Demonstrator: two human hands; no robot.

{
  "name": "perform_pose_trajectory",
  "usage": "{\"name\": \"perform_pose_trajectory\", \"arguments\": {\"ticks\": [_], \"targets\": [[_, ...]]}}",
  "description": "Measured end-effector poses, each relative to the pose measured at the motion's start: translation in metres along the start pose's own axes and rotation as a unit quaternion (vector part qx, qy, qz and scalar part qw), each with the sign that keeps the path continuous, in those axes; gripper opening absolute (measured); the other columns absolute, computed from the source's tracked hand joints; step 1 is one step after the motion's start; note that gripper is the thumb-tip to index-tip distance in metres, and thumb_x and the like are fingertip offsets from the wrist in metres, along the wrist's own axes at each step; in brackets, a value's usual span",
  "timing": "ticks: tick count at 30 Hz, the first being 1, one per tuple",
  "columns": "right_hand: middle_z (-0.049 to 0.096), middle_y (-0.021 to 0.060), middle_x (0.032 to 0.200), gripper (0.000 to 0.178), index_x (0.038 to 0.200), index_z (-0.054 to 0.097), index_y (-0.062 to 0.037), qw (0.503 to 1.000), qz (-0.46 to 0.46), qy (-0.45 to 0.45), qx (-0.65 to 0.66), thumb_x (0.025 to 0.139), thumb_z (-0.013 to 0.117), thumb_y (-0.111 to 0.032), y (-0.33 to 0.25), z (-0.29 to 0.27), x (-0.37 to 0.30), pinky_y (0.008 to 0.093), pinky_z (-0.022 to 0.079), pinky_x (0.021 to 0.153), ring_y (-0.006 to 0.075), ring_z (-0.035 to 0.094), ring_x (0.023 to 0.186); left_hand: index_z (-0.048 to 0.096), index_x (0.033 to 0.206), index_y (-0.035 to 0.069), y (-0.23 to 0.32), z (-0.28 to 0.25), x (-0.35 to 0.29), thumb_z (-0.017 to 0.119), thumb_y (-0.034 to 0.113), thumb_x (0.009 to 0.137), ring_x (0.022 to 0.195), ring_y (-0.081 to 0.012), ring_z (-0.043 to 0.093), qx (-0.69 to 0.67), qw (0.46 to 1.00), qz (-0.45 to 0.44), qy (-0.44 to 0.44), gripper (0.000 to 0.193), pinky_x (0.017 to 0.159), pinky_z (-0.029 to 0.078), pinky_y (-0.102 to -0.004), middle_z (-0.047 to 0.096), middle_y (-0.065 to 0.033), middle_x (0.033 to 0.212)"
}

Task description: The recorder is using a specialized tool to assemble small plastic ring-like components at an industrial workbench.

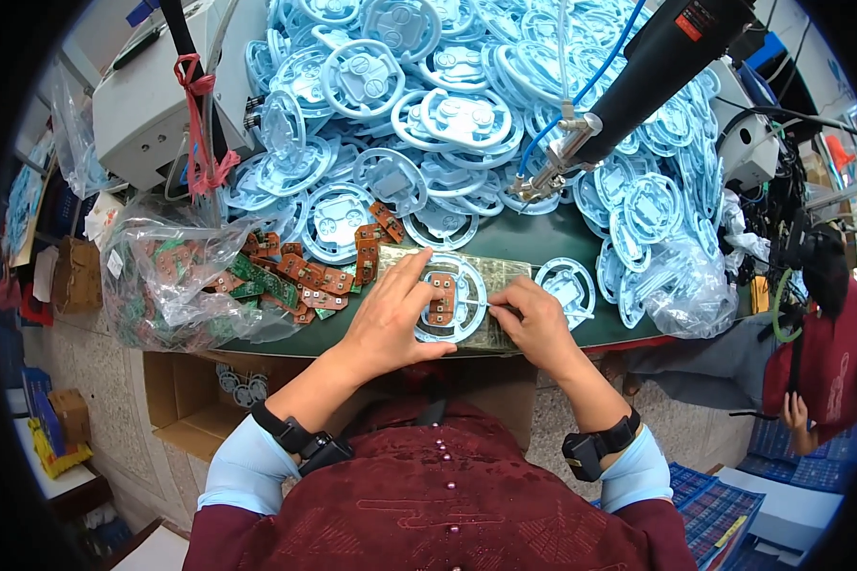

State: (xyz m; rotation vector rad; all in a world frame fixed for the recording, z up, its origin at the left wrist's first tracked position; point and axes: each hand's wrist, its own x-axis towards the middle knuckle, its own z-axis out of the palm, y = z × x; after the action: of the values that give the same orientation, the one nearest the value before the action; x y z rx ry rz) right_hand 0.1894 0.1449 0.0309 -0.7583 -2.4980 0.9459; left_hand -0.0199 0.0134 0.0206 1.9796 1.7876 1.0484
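Observation:
On a tape-wrapped block [507, 274] at the table's near edge lies a light blue plastic steering-wheel-shaped part [473, 314]. A brown circuit board [441, 300] sits within its ring, toward the left side. My left hand [388, 319] grips the ring's left side, thumb at the near rim and fingers at the far rim. At the right rim my right hand [535, 322] is closed in a pinch; whether a small piece is between its fingertips is hidden. Another blue wheel part [567, 290] lies just right of the right hand.
A large heap of blue wheel parts [457, 119] covers the far table. Brown and green circuit boards [305, 276] spill from a clear bag [176, 276] at left. A black tool with a metal tip [552, 171] hangs over the heap. Another person [819, 352] is at far right.

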Motion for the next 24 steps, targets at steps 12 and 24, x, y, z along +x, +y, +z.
{"name": "perform_pose_trajectory", "arguments": {"ticks": [12,24], "targets": [[0.064,0.0094,0.087,0.018,0.09,0.067,-0.0021,0.994,-0.067,0.062,-0.056,0.074,0.075,-0.001,0.001,0.009,0.001,0.0397,0.047,0.073,0.0307,0.059,0.085,0.06,0.113,0.003,0.004,-0.003,0.004,0.094,0.028,0.055,0.134,-0.0451,0.042,0.017,1.0,-0.005,-0.017,0.072,0.111,0.036,-0.0512,0.042,-0.0288,0.145],[0.06,0.0114,0.108,0.04,0.12,0.051,0.0004,0.924,-0.106,0.337,0.147,0.084,0.068,-0.005,-0.026,-0.082,0.093,0.0366,0.049,0.088,0.0208,0.06,0.104,0.06,0.111,0.004,0.007,-0.006,0.004,0.094,0.028,0.054,0.132,-0.045,0.043,0.024,1.0,-0.005,-0.016,0.071,0.109,0.037,-0.0513,0.042,-0.0272,0.146]]}}
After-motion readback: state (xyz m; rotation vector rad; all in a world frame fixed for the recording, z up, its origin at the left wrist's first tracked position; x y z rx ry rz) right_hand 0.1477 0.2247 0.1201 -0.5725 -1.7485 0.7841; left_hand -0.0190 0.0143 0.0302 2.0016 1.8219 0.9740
